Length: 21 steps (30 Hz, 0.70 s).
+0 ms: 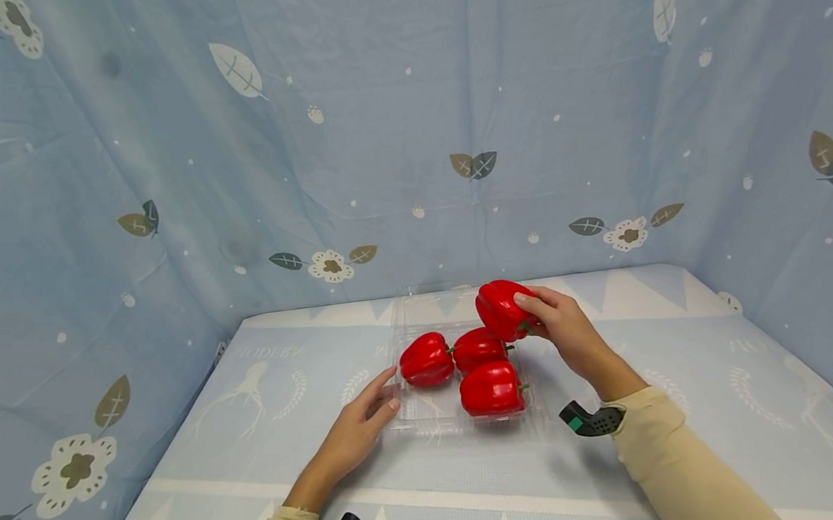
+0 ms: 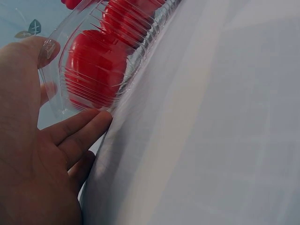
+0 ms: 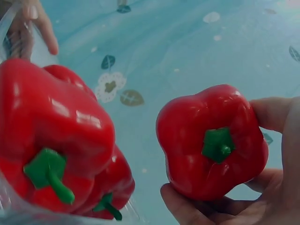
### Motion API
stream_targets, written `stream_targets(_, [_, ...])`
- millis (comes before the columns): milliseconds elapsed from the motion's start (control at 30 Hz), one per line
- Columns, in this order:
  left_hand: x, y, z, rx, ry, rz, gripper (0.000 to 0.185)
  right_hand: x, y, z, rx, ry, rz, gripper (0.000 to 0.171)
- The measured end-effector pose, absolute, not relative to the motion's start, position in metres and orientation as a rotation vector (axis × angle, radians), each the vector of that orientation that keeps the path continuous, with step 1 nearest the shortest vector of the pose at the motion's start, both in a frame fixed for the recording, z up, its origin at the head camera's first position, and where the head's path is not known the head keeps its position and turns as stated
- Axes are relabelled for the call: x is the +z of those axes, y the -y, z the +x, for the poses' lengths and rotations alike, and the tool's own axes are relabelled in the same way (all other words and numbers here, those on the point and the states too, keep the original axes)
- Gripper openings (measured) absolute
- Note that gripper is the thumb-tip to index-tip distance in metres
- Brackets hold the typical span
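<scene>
A clear plastic tray (image 1: 422,414) lies on the table with three red bell peppers (image 1: 491,388) in it. My right hand (image 1: 559,321) grips a fourth red pepper (image 1: 501,307) just above the tray's far right corner; in the right wrist view this pepper (image 3: 211,143) shows its green stem toward the camera. My left hand (image 1: 362,420) rests at the tray's near left corner, straight fingers touching its edge. The left wrist view has the thumb on the ribbed tray rim (image 2: 108,70), with a pepper (image 2: 91,65) seen through the plastic.
The table wears a pale blue printed cloth (image 1: 668,358). Blue leaf-patterned fabric (image 1: 316,141) hangs close behind and on both sides. The tray's open lid (image 1: 432,305) lies flat behind it.
</scene>
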<state>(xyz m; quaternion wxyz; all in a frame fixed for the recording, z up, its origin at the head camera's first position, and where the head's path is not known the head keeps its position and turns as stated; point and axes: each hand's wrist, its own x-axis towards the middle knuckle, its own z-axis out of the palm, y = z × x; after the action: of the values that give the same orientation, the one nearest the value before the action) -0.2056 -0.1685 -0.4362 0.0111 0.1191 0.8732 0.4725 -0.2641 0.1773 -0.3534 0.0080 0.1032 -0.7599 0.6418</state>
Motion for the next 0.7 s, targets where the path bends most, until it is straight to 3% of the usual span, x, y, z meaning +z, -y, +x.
stream_targets(700, [-0.436, 0.169, -0.205, 1.476, -2.729, 0.376, 0.055, -0.340, -0.139, -0.252, 1.917, 2.522, 0.579, 0.054])
